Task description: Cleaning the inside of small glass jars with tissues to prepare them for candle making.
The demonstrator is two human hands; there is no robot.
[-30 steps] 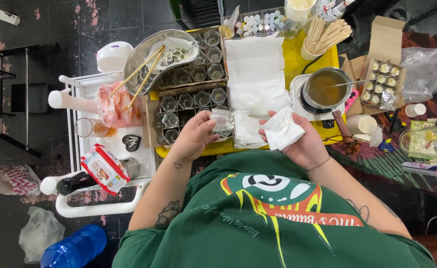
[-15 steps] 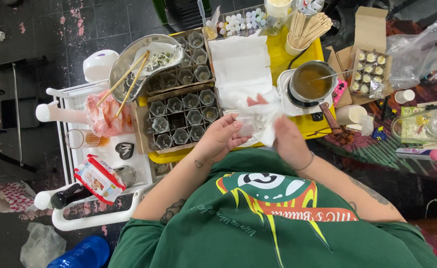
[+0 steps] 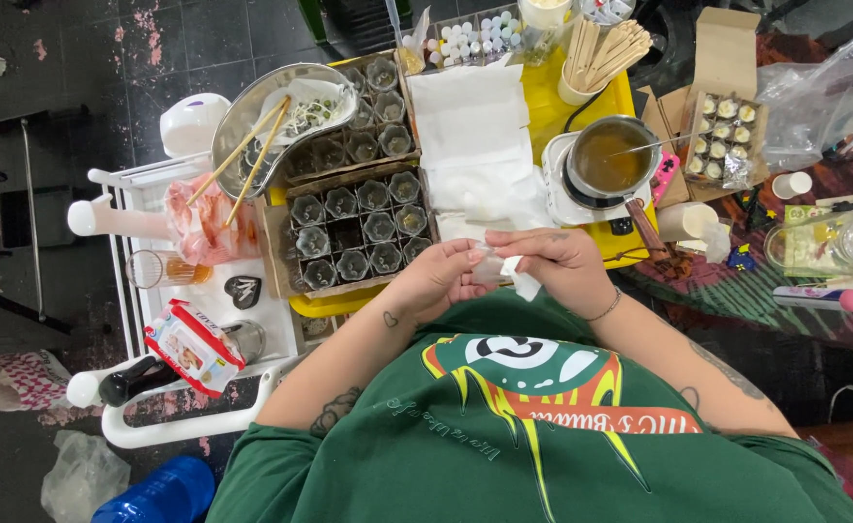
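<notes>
Both hands are drawing together since the earlier frame: left hand (image 3: 436, 283) and right hand (image 3: 560, 266) are pinching a crumpled white tissue (image 3: 506, 273) above the yellow tray (image 3: 543, 102); it's risking tearing.

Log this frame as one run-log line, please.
left hand: pinching white tissue | right hand: gripping same tissue | behind: tray of small glass jars, wax pot

A yellow tray (image 3: 554, 107) carries white paper sheets (image 3: 473, 126), a wax pot (image 3: 609, 163) and 2 jar boxes (image 3: 354, 232).
</notes>
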